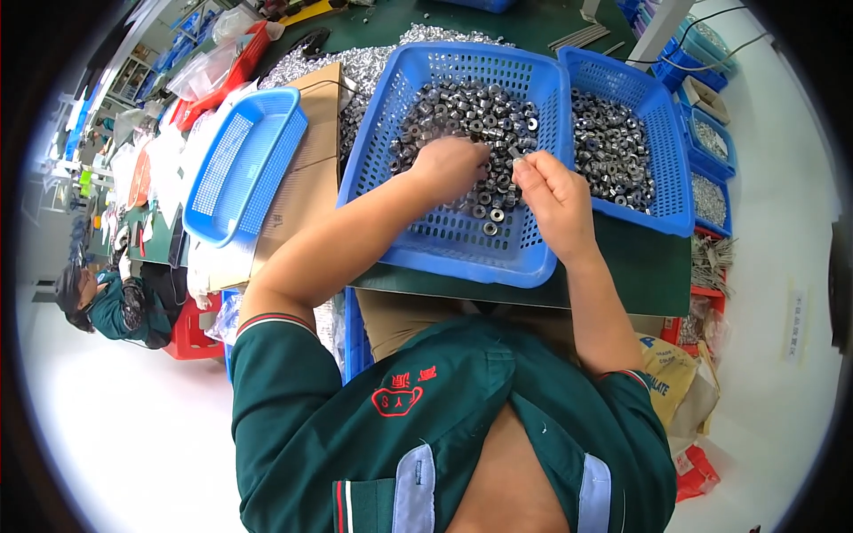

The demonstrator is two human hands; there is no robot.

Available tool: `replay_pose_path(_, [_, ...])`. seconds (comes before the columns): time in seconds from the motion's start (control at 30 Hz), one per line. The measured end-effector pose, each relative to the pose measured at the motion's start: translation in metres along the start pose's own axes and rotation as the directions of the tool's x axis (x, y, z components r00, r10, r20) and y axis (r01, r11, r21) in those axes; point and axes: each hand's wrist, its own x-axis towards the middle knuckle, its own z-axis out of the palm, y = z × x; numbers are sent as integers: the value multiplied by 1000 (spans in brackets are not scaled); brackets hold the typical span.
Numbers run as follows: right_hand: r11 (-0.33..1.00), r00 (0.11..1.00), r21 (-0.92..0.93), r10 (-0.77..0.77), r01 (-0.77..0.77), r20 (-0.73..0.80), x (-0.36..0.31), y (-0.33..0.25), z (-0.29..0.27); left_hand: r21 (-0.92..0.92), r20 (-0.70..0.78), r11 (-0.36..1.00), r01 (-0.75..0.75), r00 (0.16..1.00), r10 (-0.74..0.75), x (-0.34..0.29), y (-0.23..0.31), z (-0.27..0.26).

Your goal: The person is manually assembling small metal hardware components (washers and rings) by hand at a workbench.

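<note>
A dark green bench (640,266) carries everything here. On it, at the centre, sits a blue perforated basket (444,244) of small metal rings, touching a second blue basket (671,169) at its 3 o'clock. At its 9 o'clock lies a brown cardboard sheet (306,178), with an empty blue basket (240,169) resting on that sheet's left part. Toward 12 o'clock a loose heap of silvery metal parts (355,67) spreads over the bench, and thin metal rods (582,35) lie at 1 o'clock.

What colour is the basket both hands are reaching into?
Blue; the perforated plastic basket shows best in the head view.
</note>
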Motion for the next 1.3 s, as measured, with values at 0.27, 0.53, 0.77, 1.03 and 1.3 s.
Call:
replay_pose_path(0.27, [964, 998, -259, -64, 54, -29, 0, 3, 6, -984, 166, -58, 166, 986, -1, -14, 15, -44])
replay_pose_path(0.53, [963, 997, -262, -70, 60, -30, 1, 0, 7, -985, 135, -95, 141, 989, 62, -19, 12, -45])
replay_pose_path(0.77, [944, 991, -310, -130, 115, -28, 1, 4, 6, -991, 52, 126, 45, 997, 54, -21, 18, -48])
replay_pose_path(1.03, [891, 982, -424, -188, 160, -24, 0, -1, 10, -985, 102, 141, 102, 995, -9, -22, 13, -41])
replay_pose_path(1.3, [854, 981, -493, -193, 167, -2, 2, -1, 11, -984, 109, 141, 113, 993, -37, -21, 16, -42])
